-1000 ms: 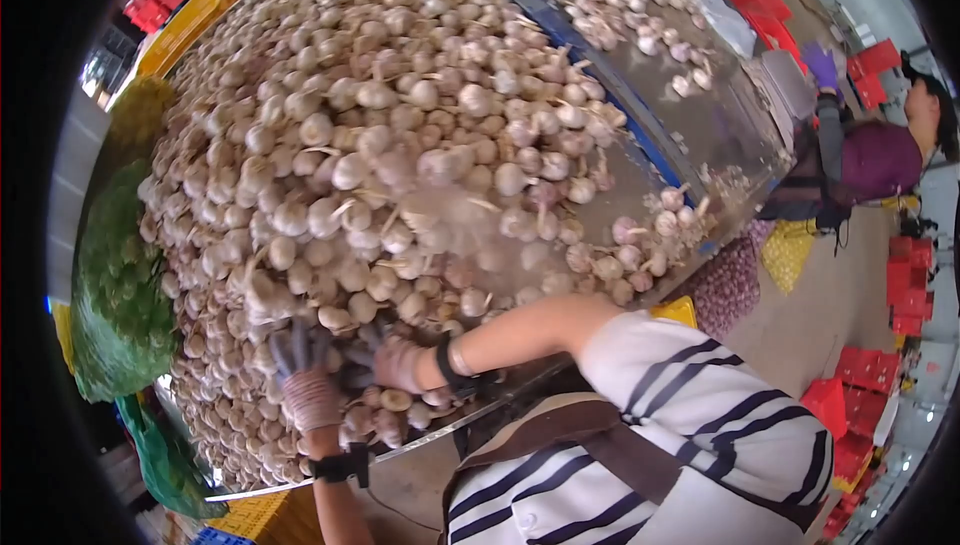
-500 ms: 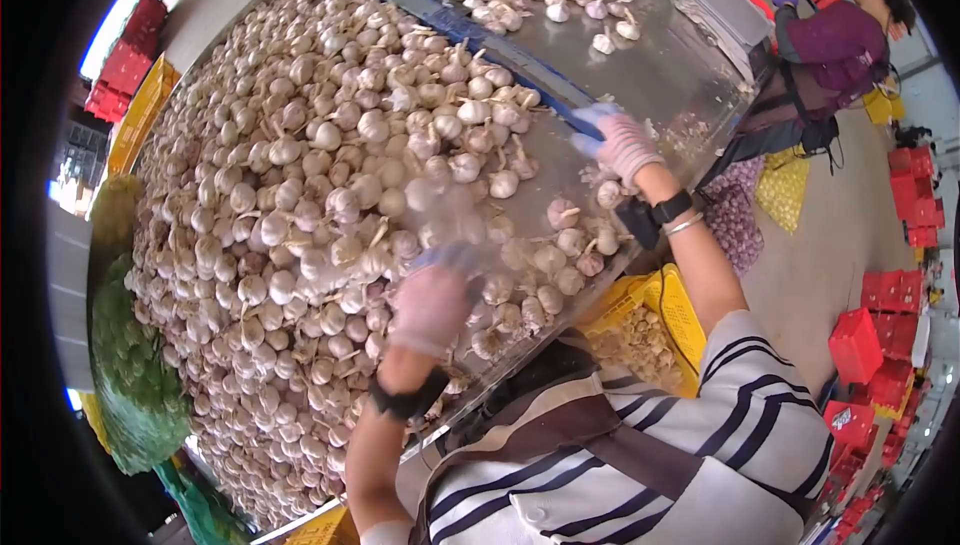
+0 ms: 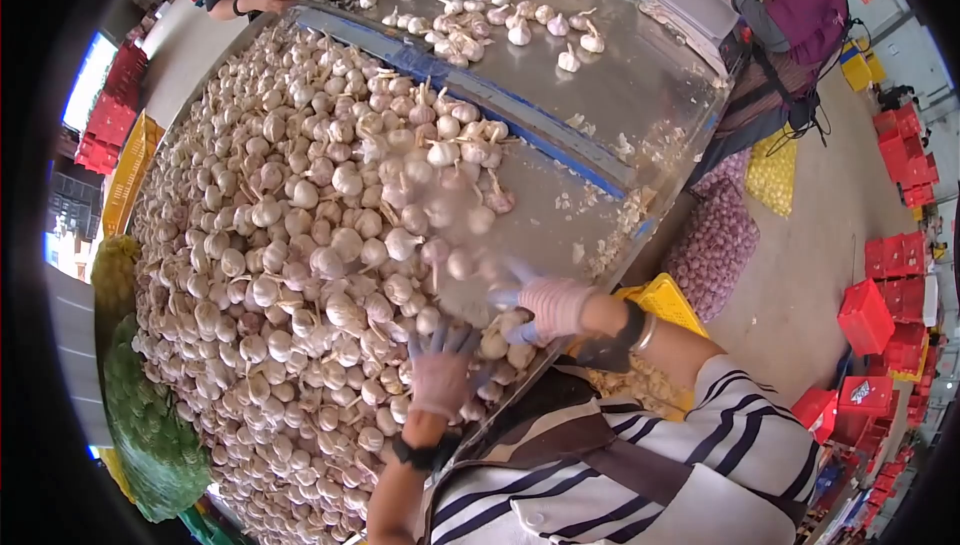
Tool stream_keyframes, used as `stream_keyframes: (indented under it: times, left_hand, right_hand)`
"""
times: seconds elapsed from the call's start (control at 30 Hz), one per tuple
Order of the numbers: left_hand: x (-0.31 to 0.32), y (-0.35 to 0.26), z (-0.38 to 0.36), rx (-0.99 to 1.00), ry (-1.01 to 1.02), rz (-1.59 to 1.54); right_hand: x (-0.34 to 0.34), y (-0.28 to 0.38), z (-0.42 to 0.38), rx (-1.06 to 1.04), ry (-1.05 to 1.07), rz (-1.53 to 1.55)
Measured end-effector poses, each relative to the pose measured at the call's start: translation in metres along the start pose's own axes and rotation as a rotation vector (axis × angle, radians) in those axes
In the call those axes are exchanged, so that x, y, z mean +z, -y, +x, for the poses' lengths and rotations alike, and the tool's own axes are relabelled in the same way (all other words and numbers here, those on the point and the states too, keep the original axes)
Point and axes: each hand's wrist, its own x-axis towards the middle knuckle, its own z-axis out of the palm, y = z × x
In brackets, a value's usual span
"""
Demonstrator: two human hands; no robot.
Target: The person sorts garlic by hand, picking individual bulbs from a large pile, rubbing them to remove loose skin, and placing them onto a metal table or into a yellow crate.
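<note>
The left hand (image 3: 443,375) spreads wide on garlic bulbs (image 3: 345,313) — the right hand (image 3: 555,307) blurs, its grip we cannot tell. Lower right, a yellow crate (image 3: 674,305) holds pale scraps (image 3: 640,386).

I work in what looks like a produce sorting or packing hall, at a metal worktable (image 3: 635,80) heaped with garlic bulbs (image 3: 300,280). Red crates (image 3: 895,265) line the frame's right side; a full net sack (image 3: 715,250) sits right of centre.
</note>
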Motion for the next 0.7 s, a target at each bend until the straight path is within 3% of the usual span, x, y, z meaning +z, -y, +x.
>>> stream_keyframes:
  times: [0.07, 0.13, 0.17, 0.23, 0.3, 0.33, 0.4, 0.47, 0.53, 0.57, 0.6, 0.7]
  left_hand:
    - [-0.001, 0.006, -0.033, 0.011, -0.058, -0.077]
    - [-0.018, 0.010, -0.063, -0.006, -0.134, -0.170]
    - [-0.018, 0.011, -0.078, -0.042, -0.240, -0.153]
    - [-0.014, 0.021, -0.100, -0.076, -0.310, -0.291]
    - [-0.049, 0.024, -0.095, 0.014, -0.394, -0.201]
    - [-0.079, 0.024, -0.081, 0.050, -0.379, -0.137]
    - [-0.124, 0.035, -0.038, 0.148, -0.421, -0.031]
    - [-0.163, 0.045, 0.027, 0.245, -0.442, -0.019]
    - [-0.178, 0.063, 0.116, 0.299, -0.335, -0.017]
    - [-0.187, 0.061, 0.160, 0.201, -0.201, 0.003]
    - [-0.180, 0.071, 0.204, 0.285, -0.249, 0.067]
    - [-0.156, 0.084, 0.333, 0.288, -0.188, 0.140]
  right_hand:
    - [-0.018, -0.040, 0.015, -0.178, -0.153, 0.042]
    - [-0.091, -0.060, 0.016, 0.301, -0.417, -0.046]
    - [-0.105, -0.093, 0.020, 0.375, -0.619, -0.285]
    - [-0.119, -0.146, 0.035, 0.572, -0.545, -0.211]
    - [-0.112, -0.183, 0.060, 0.428, -0.371, -0.155]
    - [-0.117, -0.174, 0.064, 0.422, -0.382, -0.165]
    - [-0.118, -0.144, 0.072, 0.659, -0.351, -0.130]
    - [-0.111, -0.139, 0.071, 0.630, -0.392, -0.168]
    - [-0.113, -0.133, 0.071, 0.653, -0.373, -0.143]
    - [-0.115, -0.126, 0.070, 0.677, -0.342, -0.126]
    - [-0.109, -0.129, 0.066, 0.577, -0.424, -0.152]
    - [-0.103, -0.133, 0.070, 0.557, -0.400, -0.174]
